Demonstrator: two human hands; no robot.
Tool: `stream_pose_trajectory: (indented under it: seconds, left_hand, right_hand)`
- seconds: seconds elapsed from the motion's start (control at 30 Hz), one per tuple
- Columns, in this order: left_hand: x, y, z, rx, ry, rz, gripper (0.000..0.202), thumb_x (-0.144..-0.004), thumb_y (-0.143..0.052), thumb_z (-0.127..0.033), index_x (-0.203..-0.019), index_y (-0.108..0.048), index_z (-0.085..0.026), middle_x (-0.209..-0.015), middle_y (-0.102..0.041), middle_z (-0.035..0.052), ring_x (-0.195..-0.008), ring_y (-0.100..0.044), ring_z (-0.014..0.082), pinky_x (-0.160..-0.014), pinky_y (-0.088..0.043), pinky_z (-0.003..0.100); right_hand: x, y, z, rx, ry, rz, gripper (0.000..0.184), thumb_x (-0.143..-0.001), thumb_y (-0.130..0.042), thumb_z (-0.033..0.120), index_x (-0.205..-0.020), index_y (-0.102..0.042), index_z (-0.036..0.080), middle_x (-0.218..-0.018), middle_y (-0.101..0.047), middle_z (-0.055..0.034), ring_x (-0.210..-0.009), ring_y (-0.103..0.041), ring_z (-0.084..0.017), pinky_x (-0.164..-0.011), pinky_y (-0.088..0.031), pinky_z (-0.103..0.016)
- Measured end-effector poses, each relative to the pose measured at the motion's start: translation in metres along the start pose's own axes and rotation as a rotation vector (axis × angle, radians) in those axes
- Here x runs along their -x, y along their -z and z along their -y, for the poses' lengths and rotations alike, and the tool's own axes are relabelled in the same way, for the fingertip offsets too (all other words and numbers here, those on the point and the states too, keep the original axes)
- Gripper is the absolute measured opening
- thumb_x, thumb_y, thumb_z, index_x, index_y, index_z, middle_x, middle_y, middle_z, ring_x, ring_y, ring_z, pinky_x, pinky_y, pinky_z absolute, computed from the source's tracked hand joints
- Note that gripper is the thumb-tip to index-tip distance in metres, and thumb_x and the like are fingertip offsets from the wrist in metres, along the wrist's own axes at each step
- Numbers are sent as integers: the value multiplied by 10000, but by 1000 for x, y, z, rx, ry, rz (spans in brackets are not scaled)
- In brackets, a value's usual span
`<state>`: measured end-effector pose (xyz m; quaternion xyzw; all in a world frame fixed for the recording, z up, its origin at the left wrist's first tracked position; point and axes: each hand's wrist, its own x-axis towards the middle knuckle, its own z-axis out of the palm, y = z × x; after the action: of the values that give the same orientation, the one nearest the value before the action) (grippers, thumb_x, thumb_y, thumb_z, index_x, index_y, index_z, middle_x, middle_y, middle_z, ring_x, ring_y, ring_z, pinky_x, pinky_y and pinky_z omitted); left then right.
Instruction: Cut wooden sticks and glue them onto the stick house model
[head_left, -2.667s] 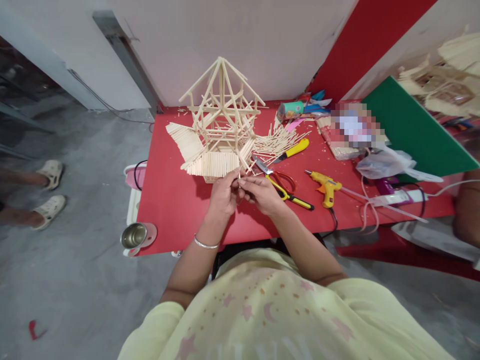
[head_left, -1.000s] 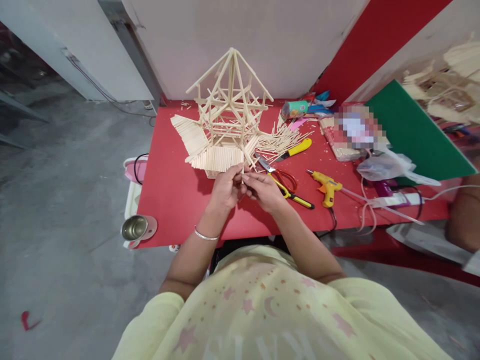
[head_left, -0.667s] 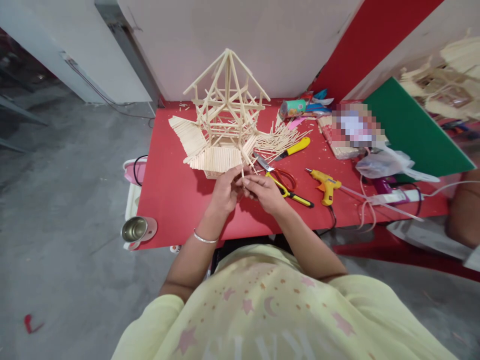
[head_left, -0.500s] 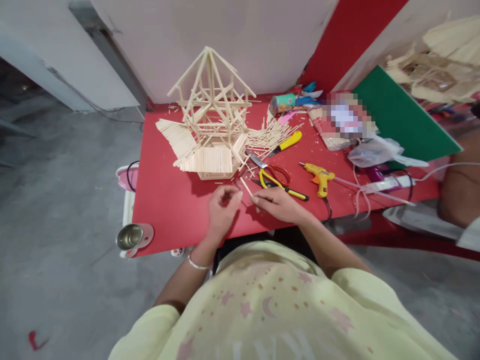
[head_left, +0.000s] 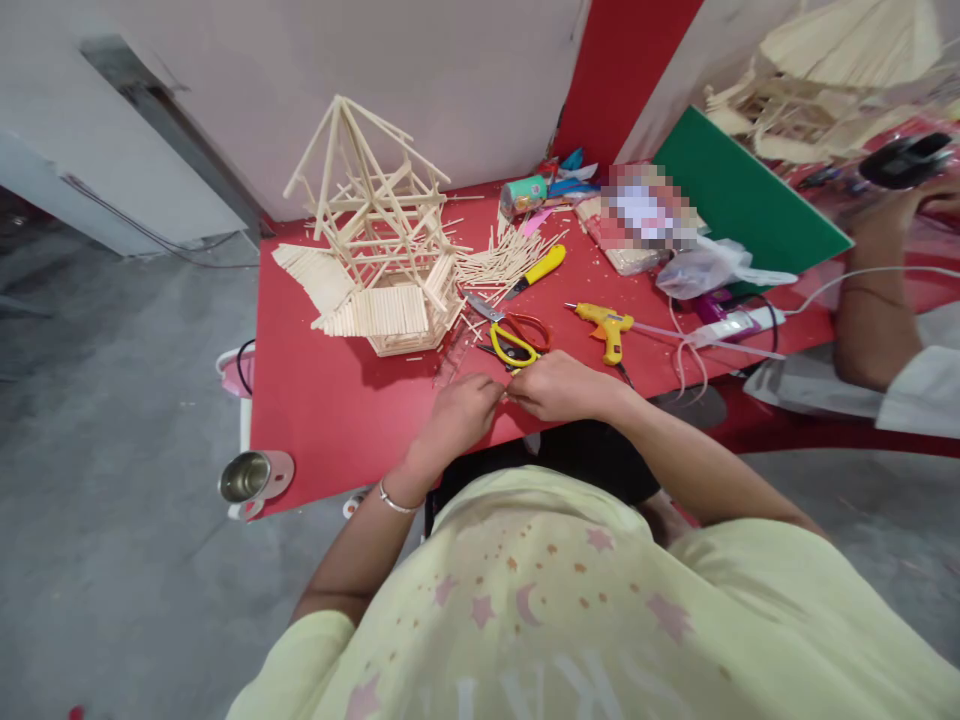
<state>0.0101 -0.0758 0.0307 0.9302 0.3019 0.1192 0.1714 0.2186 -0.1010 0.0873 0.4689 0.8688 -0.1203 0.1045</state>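
My left hand (head_left: 466, 412) and my right hand (head_left: 559, 386) meet at the fingertips over the table's front edge. Both are closed in a pinch on a thin wooden stick, which the fingers hide almost fully. Beyond them stands a house-like frame of wooden sticks (head_left: 382, 225), with a panel of sticks laid side by side (head_left: 390, 311) on its front. Scissors with yellow and red handles (head_left: 517, 340) lie just past my right hand. A yellow glue gun (head_left: 609, 325) rests farther right.
Loose sticks (head_left: 502, 255) and a yellow-handled knife (head_left: 546, 265) lie on the red table (head_left: 315, 400). A metal mug (head_left: 255, 478) sits at the left corner. At right are a green board (head_left: 750, 190), a plastic bag (head_left: 705, 268), a power strip (head_left: 742, 324) and another person's arm (head_left: 874, 310).
My hands have come together; the stick that stuck out of my right hand is now mostly covered by fingers. The view has shifted right, and the other person's hand now shows with a dark object.
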Motion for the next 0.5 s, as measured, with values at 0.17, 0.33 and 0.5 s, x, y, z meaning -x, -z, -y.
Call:
stream_pose_trajectory:
  seconds: [0.17, 0.33, 0.5]
  left_hand:
    - [0, -7, 2, 76, -8, -13, 250, -1007, -478, -173, -1048, -725, -163, -947, -702, 114, -918, -661, 233, -801, -486, 338]
    - [-3, -16, 4, 81, -16, -63, 236, -968, -489, -138, -1017, -719, -161, -949, -703, 122, -928, -652, 239, -817, -487, 344]
    - [-2, -22, 12, 320, 179, -362, 234, -988, -503, -231, -942, -728, -186, -908, -710, 98, -879, -640, 219, -838, -486, 337]
  right_hand:
    - [2, -2, 1, 11, 0, -7, 399, -1041, -427, 361, -977, -772, 172, -962, -788, -145, -845, -714, -227, -672, -349, -297]
    - [4, -4, -1, -37, -27, -25, 378, -1039, -446, 357, -1015, -774, 171, -1010, -788, -139, -924, -712, -237, -703, -361, -295]
    - [18, -22, -14, -168, -257, -278, 451, -1082, -351, 399, -1201, -733, 191, -1168, -758, -119, -1073, -677, -230, -802, -400, -299]
